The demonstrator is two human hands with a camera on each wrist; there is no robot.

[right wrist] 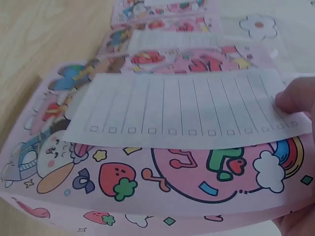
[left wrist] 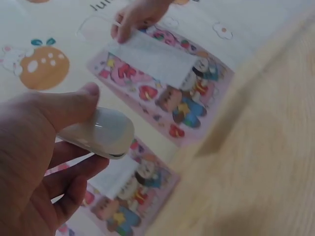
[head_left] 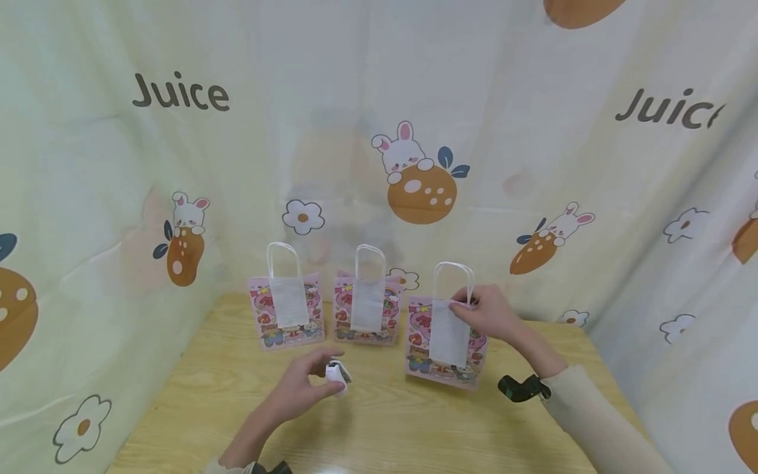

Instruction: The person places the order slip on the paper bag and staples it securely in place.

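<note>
My left hand [head_left: 299,390] holds a small white stapler [head_left: 334,375] between thumb and fingers, above the table in front of the bags. In the left wrist view the rounded white end of the stapler [left wrist: 106,132] sticks out past the thumb. My right hand [head_left: 490,313] pinches the top edge of the right-hand pink paper bag [head_left: 417,339], with its thumb on a white paper slip [head_left: 448,336]. The right wrist view shows this slip [right wrist: 172,103] printed with lines and small boxes, lying against the bag's cartoon front. The bag stands slightly turned, its white handles upright.
Two similar pink bags, a left one [head_left: 263,316] and a middle one [head_left: 342,316], stand along the back of the wooden table [head_left: 403,428]. Each carries a white slip on its front. A printed curtain [head_left: 343,151] hangs behind and on both sides.
</note>
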